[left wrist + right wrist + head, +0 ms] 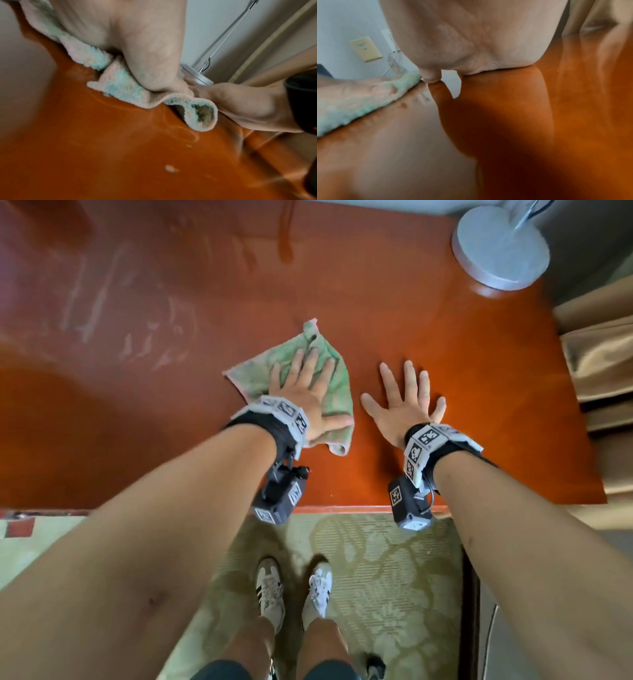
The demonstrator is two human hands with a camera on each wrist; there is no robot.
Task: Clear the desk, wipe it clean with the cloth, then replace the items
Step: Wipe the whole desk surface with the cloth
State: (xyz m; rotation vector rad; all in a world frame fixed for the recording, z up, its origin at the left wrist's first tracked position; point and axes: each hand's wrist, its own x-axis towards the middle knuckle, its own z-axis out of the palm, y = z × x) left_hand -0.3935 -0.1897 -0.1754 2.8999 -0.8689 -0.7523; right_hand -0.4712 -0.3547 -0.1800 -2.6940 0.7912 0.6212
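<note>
A green and pink cloth lies flat on the reddish-brown desk, near its middle. My left hand presses down on the cloth with straight, spread fingers. In the left wrist view the palm covers the cloth, whose near corner curls up. My right hand lies flat on the bare desk just right of the cloth, fingers spread, holding nothing. In the right wrist view the heel of that palm rests on the glossy wood, with the cloth and my left hand at the left.
A round silver lamp base stands at the desk's far right corner. Pale wipe streaks mark the left part of the desk. Tan curtains hang past the right edge. Patterned carpet and my shoes lie below the front edge.
</note>
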